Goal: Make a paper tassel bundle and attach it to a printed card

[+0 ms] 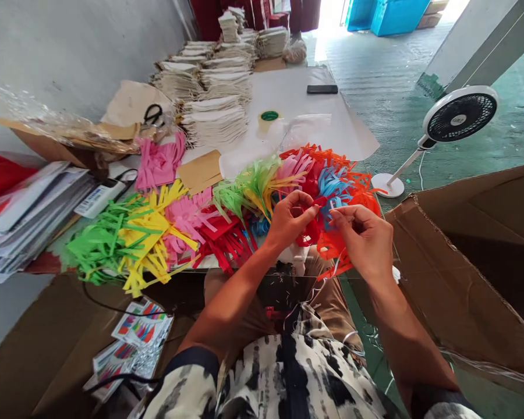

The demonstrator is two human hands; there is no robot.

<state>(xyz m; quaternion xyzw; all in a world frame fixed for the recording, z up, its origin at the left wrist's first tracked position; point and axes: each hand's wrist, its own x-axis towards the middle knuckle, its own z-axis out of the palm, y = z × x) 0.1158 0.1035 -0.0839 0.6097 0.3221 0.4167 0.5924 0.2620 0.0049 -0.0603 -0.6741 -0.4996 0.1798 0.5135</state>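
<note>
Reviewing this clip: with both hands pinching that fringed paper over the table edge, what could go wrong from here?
1. The left hand and right hand pinch thin red fringed paper; its narrow strips might tear if pulled apart.
2. Orange strips hang past the table edge under the right hand and could snag or slip off.
3. The standing fan faces the loose paper piles; whether it runs is unclear, but airflow could scatter them.

Paper fringe tassels (174, 227) showing neon green, yellow, pink, red, orange, blue. Tape roll (268, 118) showing green core. Shirt (288, 378) showing black-and-white blotches. Fan (458, 116) showing white frame, black grille. Crates (388, 14) showing blue.
</note>
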